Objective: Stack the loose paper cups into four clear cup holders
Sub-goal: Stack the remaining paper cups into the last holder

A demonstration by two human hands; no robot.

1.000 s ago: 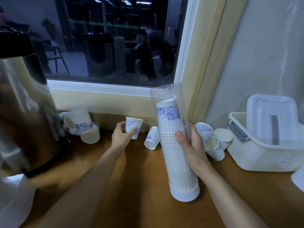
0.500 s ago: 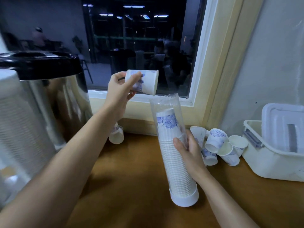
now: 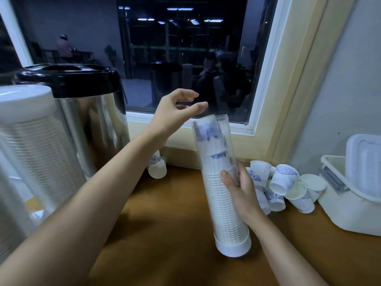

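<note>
Already the holder (image 3: 216, 203) is nearly full: stacked cups fill it from base almost to mouth, and one more cup (image 3: 208, 131), blurred, sits at the mouth, seemingly not yet seated. The right hand (image 3: 240, 190) grips the holder mid-height, keeping it standing, slightly tilted, on the table (image 3: 165, 234). The left hand (image 3: 175, 112) hovers just over the mouth, fingers loosely spread, holding nothing. A heap of loose cups (image 3: 284, 182) beside the holder is left to do, plus one or two by the urn (image 3: 90, 124). Half a second ago the left hand held that cup sideways above the holder; now it has let go.
</note>
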